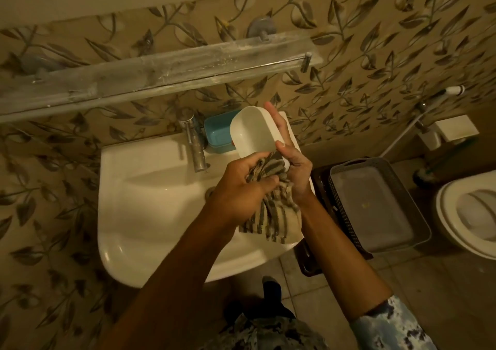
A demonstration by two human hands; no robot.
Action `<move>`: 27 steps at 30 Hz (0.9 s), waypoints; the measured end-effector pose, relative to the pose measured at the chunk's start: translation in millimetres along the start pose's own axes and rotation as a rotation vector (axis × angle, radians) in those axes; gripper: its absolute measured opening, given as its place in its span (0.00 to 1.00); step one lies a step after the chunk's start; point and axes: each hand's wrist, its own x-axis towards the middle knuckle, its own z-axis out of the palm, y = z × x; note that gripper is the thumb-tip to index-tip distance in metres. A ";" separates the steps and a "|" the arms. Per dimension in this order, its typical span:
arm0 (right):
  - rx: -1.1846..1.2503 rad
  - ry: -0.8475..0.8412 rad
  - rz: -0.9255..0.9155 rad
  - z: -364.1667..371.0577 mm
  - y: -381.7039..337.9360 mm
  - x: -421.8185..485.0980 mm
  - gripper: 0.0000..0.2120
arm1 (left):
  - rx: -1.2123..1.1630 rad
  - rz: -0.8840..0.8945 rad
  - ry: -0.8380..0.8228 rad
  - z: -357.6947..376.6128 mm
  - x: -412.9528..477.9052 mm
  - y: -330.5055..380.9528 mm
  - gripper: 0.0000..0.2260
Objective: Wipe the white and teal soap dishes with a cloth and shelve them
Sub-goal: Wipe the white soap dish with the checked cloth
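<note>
The right hand (294, 161) grips the white soap dish (251, 132) from its right side, fingers lying straight up along the outer wall and the thumb hooked over the rim near the lower end. The left hand (239, 188) is closed round a bunched part of the striped cloth (271, 215) and presses it against the dish's near end, right where the two hands meet; the rest of the cloth hangs down below the wrists.

The dish is held in the air above the back right part of the sink (150, 204). Its long axis runs from the hands up and away toward the wall, and its hollow faces left and toward the camera. No writing or label can be read on it.

The teal soap dish (216, 132) sits on the sink's back ledge, just behind the white one and just beside the tap (194, 140). Above them a clear shelf (150, 73) runs along the leaf-patterned wall. To the right of the sink stands a grey basket (418, 215), nested in a darker one, and beyond it a toilet (451, 215).
</note>
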 end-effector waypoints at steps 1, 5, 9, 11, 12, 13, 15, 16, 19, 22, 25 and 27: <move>-0.026 -0.004 0.002 -0.8 -1.3 0.8 0.27 | 0.121 0.093 0.005 1.8 -1.4 -5.6 0.18; -0.009 0.004 0.025 -4.4 -3.2 2.3 0.29 | 0.660 0.365 0.125 6.0 -7.7 -30.7 0.27; 0.030 0.043 0.056 -6.8 1.2 1.8 0.30 | 1.099 0.378 0.187 -4.9 -1.9 -37.7 0.32; 0.018 0.049 0.060 -6.9 3.2 1.4 0.29 | 1.145 0.382 0.204 -6.0 -0.5 -36.8 0.30; -0.006 0.057 0.058 -6.4 3.6 1.3 0.29 | 1.140 0.376 0.209 -4.6 -0.9 -37.5 0.30; -0.037 0.064 0.054 -5.9 3.9 1.2 0.29 | 1.099 0.359 0.211 -1.6 -2.2 -38.4 0.29; -0.106 0.075 0.045 -5.1 5.8 1.1 0.29 | 0.875 0.308 0.198 5.6 -4.8 -37.9 0.24; -0.137 0.072 0.039 -5.1 7.4 0.0 0.29 | 0.726 0.271 0.180 7.7 -5.0 -34.6 0.22; -0.198 0.025 0.004 -7.0 14.6 -4.4 0.28 | 0.341 0.056 0.067 4.6 0.9 -15.8 0.15; -0.185 -0.004 0.000 -7.1 18.4 -8.5 0.27 | -0.018 -0.195 -0.021 -8.8 8.3 0.0 0.09; -0.154 -0.037 0.033 -2.3 19.2 -9.6 0.27 | -0.372 -0.346 -0.068 -21.7 14.4 2.5 0.10; -0.171 -0.051 0.042 0.3 18.6 -10.4 0.28 | -0.504 -0.423 -0.063 -28.7 17.0 3.9 0.08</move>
